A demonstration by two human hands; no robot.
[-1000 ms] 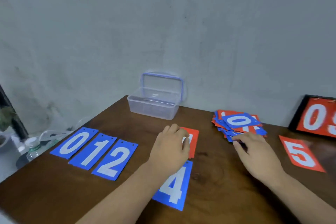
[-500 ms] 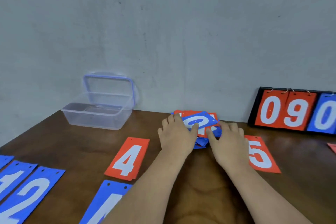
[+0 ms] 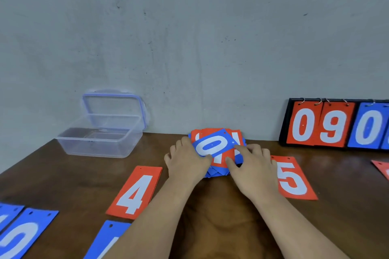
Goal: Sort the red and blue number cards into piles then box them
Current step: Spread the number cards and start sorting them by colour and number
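At the far left, blue cards lie flat on the table. Behind them the clear box sits open by the wall, and I see no cards in it. A red 4 card lies near the middle. The left hand cups the left side of the mixed pile, with its thumb on the blue 0 card on top. The pile sits by the wall, between both hands. The right hand holds the pile's right side with bent fingers. A red 5 card lies just beside that hand. A score stand leans at the far right. I think sorting is only partly done. Next, one hand should lift the blue 0 off and carry it to the blues, while the other stops the pile sliding.
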